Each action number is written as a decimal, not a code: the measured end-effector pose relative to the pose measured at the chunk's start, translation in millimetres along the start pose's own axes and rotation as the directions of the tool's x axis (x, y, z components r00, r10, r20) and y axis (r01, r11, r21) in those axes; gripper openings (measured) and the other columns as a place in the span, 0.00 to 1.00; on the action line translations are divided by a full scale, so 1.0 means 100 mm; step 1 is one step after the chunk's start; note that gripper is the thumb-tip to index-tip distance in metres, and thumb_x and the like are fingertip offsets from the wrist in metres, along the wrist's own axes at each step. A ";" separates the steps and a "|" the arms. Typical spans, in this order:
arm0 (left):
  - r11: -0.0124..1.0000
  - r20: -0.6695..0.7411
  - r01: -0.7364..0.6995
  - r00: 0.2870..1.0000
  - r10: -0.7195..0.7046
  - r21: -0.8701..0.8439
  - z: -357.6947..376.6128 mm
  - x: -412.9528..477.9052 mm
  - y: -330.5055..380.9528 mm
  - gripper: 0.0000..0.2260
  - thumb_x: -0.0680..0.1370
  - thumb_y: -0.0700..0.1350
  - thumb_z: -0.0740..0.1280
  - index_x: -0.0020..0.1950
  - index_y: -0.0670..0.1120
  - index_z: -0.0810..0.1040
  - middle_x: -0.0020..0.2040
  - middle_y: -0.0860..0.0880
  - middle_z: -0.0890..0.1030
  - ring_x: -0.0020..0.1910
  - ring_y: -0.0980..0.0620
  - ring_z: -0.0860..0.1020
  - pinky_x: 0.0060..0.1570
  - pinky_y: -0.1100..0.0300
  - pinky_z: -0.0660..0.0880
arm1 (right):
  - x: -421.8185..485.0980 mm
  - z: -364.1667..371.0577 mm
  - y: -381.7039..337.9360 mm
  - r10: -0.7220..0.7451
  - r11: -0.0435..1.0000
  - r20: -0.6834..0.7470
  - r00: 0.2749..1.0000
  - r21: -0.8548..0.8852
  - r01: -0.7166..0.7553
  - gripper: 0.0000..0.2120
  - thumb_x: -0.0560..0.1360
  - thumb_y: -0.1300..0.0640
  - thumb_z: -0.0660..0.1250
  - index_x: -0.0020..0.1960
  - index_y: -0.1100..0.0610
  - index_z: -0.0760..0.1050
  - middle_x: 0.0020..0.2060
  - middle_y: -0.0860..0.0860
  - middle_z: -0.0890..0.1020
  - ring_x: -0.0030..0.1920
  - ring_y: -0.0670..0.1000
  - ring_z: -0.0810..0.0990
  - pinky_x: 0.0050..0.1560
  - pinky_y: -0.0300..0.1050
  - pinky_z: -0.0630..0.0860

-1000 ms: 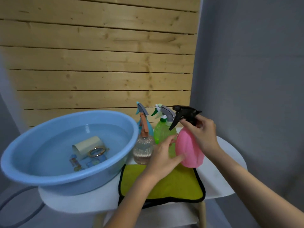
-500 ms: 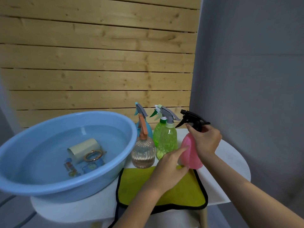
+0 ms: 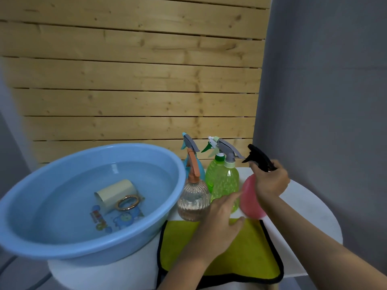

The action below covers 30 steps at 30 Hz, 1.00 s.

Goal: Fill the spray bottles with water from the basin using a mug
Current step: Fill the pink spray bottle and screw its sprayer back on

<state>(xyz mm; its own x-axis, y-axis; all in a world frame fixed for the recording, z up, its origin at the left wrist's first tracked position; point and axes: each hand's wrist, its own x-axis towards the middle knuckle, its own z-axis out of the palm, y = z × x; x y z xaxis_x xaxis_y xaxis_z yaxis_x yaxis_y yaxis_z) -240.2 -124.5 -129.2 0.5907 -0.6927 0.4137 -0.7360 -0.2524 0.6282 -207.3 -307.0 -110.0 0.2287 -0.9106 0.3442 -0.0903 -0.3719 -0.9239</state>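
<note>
My right hand [image 3: 270, 183] grips the neck of a pink spray bottle [image 3: 250, 200] with a black trigger head [image 3: 259, 158], standing it on the white table at the cloth's far right corner. My left hand [image 3: 222, 216] hovers over the yellow cloth with straight fingers, the fingertips close to the pink bottle's side. Left of it stand two green bottles [image 3: 225, 185], a clear ribbed bottle [image 3: 193, 198] with an orange trigger, and a blue bottle [image 3: 200, 170] behind. A cream mug [image 3: 115, 192] with a gold handle lies sunk in the water of the blue basin [image 3: 41, 233].
A yellow cloth with a black border [image 3: 247, 258] lies at the front of the small white table [image 3: 310, 210]. A wooden slat wall rises behind and a grey wall stands at the right. The basin overhangs the table's left edge.
The pink bottle has gone down and to the right, from above the cloth to the table beside the green bottles. My left hand has come off its side and lowered.
</note>
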 end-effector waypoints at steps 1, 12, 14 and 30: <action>1.000 -0.012 -0.005 1.000 0.005 0.024 -0.02 0.00 -0.01 0.25 0.78 0.48 0.64 0.74 0.57 0.60 0.66 0.55 0.71 0.64 0.61 0.65 0.61 0.68 0.61 | -0.01 0.03 0.01 -0.004 1.000 0.003 1.000 0.003 0.004 0.14 0.65 0.51 0.77 0.43 0.57 0.77 0.40 0.56 0.81 0.43 0.59 0.79 0.42 0.49 0.75; 0.946 -0.142 -0.040 0.986 0.090 0.322 -0.07 0.05 0.00 0.25 0.80 0.50 0.59 0.76 0.54 0.57 0.75 0.51 0.62 0.75 0.53 0.55 0.74 0.56 0.53 | -0.04 -0.14 -0.02 0.027 0.999 0.207 0.978 0.038 -0.036 0.28 0.64 0.59 0.79 0.59 0.56 0.70 0.51 0.52 0.80 0.55 0.56 0.79 0.56 0.53 0.75; 0.928 -0.143 -0.045 0.984 0.105 0.369 -0.13 0.04 0.06 0.25 0.81 0.52 0.57 0.77 0.53 0.56 0.76 0.51 0.60 0.76 0.53 0.53 0.75 0.54 0.51 | -0.10 -0.21 -0.05 -0.020 1.000 0.202 0.979 0.016 0.017 0.32 0.63 0.58 0.79 0.62 0.54 0.67 0.55 0.49 0.78 0.58 0.54 0.77 0.60 0.54 0.70; 0.537 -0.474 0.246 0.812 0.341 0.807 -1.44 -0.32 0.19 0.24 0.81 0.56 0.50 0.77 0.52 0.55 0.77 0.45 0.55 0.76 0.46 0.50 0.74 0.46 0.43 | -1.20 -0.19 -1.31 -0.756 0.653 0.141 0.639 0.225 0.724 0.30 0.75 0.68 0.56 0.76 0.59 0.58 0.77 0.52 0.56 0.77 0.48 0.51 0.77 0.53 0.48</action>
<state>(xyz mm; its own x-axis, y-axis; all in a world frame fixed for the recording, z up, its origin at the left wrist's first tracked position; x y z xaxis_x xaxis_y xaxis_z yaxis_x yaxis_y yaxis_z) -225.3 -9.9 -35.5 0.3854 -0.3280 0.8625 -0.5164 -0.8513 -0.0930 -241.4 -152.0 -27.4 0.3510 -0.2748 0.8951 0.3242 -0.8611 -0.3915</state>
